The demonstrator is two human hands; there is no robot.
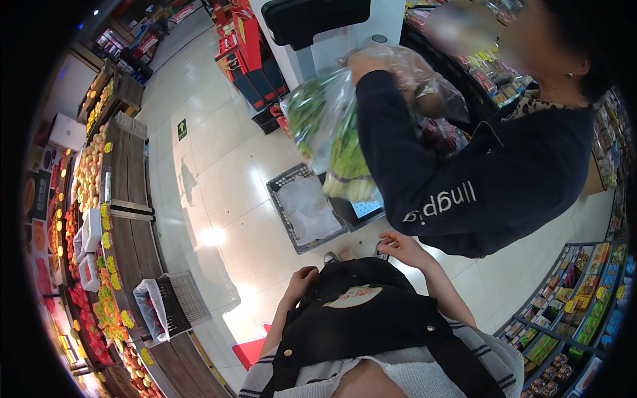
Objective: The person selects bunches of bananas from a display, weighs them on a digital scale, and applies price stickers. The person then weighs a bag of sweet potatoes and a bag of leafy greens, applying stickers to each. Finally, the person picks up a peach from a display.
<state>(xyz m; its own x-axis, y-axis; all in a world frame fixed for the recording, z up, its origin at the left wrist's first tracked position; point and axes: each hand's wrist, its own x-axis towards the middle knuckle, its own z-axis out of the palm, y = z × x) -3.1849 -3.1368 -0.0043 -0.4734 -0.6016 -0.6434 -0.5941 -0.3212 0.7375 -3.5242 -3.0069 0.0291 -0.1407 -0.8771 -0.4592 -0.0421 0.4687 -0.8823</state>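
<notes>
My left hand point(302, 280) hangs at the left side of my black apron point(363, 298), fingers curled; whether it grips the cloth cannot be told. My right hand point(405, 248) is raised at the apron's right side, below a co-worker's dark sleeve point(418, 184). Its fingers are loosely bent and apart, with nothing visible in them. In front of me, that person carries clear plastic bags of leafy greens point(343, 154). A bag of dark red produce point(440, 137) shows behind the arm. The greens partly cover a lit screen point(367, 208).
A black plastic crate point(308, 211) with a pale liner stands on the tiled floor ahead. Fruit shelves point(129, 174) run along the left, with a lined basket point(169, 308) jutting out. Packaged snack racks point(567, 303) stand right. Red gift boxes point(249, 54) are stacked ahead.
</notes>
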